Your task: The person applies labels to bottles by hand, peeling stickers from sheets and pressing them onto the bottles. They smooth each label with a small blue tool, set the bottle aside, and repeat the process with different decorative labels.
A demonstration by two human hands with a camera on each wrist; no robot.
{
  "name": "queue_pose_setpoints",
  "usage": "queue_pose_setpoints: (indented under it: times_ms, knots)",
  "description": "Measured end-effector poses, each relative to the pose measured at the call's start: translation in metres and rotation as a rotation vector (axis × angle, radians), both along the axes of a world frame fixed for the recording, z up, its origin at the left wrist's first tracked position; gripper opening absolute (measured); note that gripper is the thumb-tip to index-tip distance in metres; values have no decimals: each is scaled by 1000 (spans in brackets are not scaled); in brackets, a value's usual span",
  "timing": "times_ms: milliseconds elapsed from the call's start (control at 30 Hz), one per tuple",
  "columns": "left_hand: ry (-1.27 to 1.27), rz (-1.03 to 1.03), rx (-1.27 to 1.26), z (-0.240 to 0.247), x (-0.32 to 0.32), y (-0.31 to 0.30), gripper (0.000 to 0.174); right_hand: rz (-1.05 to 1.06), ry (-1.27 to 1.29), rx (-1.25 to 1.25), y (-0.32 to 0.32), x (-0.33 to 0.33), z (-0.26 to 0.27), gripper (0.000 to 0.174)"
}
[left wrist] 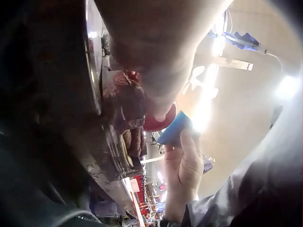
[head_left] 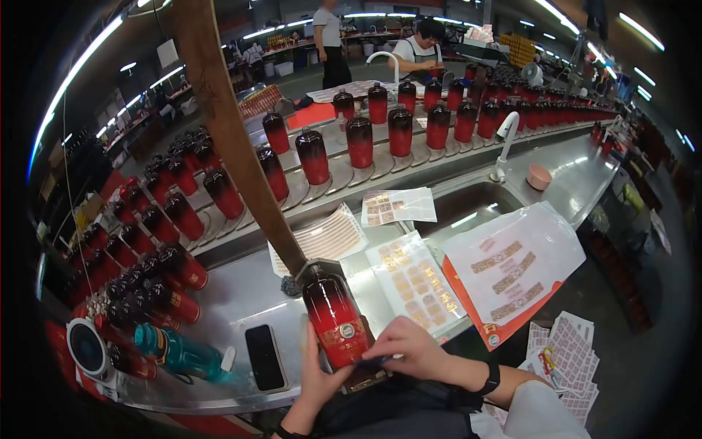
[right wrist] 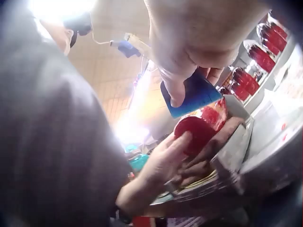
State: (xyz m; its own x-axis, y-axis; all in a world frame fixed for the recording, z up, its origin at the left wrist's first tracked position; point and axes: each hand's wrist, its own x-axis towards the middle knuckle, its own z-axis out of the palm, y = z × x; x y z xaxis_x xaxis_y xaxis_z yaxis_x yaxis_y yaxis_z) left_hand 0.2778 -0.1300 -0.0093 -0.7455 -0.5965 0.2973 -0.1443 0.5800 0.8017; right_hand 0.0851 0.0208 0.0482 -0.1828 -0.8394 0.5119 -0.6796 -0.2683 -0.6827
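A dark-topped red bottle [head_left: 330,304] with gold print and a small round label lies tilted on a support at the bench's front edge, its base toward me. My left hand [head_left: 320,374] holds it near the base, fingers along its left side. In the right wrist view, the left thumb lies against the bottle's round red base [right wrist: 196,135]. My right hand [head_left: 415,351] pinches a flat blue scraper [right wrist: 191,97] between thumb and fingers. The scraper's straight edge sits right at the bottle's lower end. From the left wrist view, the blue scraper [left wrist: 175,130] also shows beside the base.
Sheets of gold stickers [head_left: 417,282] and a white sheet with label strips [head_left: 512,271] lie to the right. A phone [head_left: 265,358], a teal bottle [head_left: 179,353] and a small fan [head_left: 88,347] stand or lie left. A wooden post [head_left: 245,139] rises ahead, before rows of red bottles [head_left: 360,143].
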Motion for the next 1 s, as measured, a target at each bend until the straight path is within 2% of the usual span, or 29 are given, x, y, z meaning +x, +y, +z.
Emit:
queue_pose_setpoints:
  times_ms: [67,100,167,267,300,433,500,567,700,767,933,1000]
  knots:
    - [-20,18,-44,3,0,-4,116,-64,61,22,-4,-5,7,46]
    - [-17,22,-27,9,-2,-5,116,-59,65,38,-6,-1,9,46]
    - [-60,10,-209,19,-4,-5,115,66,131,-11,-7,12,9,48]
    - [-22,36,-242,21,-8,-5,111,27,244,-10,-15,0,22,45]
    - [-14,44,-219,23,-8,-3,109,0,289,-9,-18,1,27,43]
    - [60,50,-192,21,-5,-6,108,139,373,37,-22,19,28,40]
    - [87,66,-182,19,-5,-8,106,3,496,55,-25,14,32,37]
    - [116,69,-178,12,-6,-13,104,157,536,-3,-27,26,28,37]
    - [201,46,-219,3,-7,-19,99,60,614,47,-35,11,39,37]
    - [241,52,-228,1,-9,-20,98,179,589,34,-32,27,34,39]
    - [225,42,-186,1,-6,-23,98,158,663,13,-35,17,34,38]
    - [222,45,-180,-3,-5,-22,101,211,628,19,-33,22,32,37]
